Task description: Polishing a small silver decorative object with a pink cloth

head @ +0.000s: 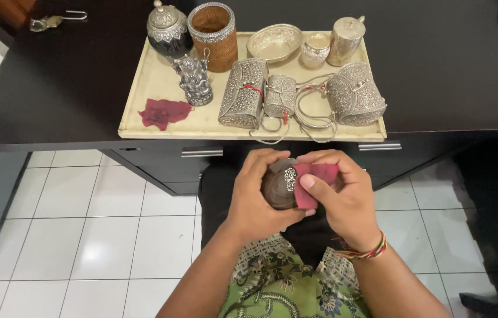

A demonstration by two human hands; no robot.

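Left hand (pixel 255 197) cups a dark rounded piece with a silver ornament (pixel 279 184), fingers wrapped around its left side and pressed to it. Right hand (pixel 343 197) holds a red cloth (pixel 314 181) against the ornament, thumb and fingers pinching the cloth onto the surface. The piece is held over the lap, in front of the dark worktop (pixel 66 88), above white floor tiles (pixel 113 235).

On the worktop sits a cream tray (pixel 143 100) with 1 more red cloth (pixel 164 112), a small silver figurine (pixel 195 79), a woven brown cup with silver rim (pixel 212 35), a lidded dark pot (pixel 168 29), a silver oval dish (pixel 274 42), 2 small silver jars (pixel 331 44) and 3 embossed silver purses (pixel 296 94) with looped handles. A padlock (pixel 54 22) lies far left on the worktop.

Risks, judged: the piece is supported only by the left hand's grip over hard tile, so a slip while rubbing could drop and crack it. The purse handles hang past the tray's near edge, so a raised hand could snag 1 and drag it off.
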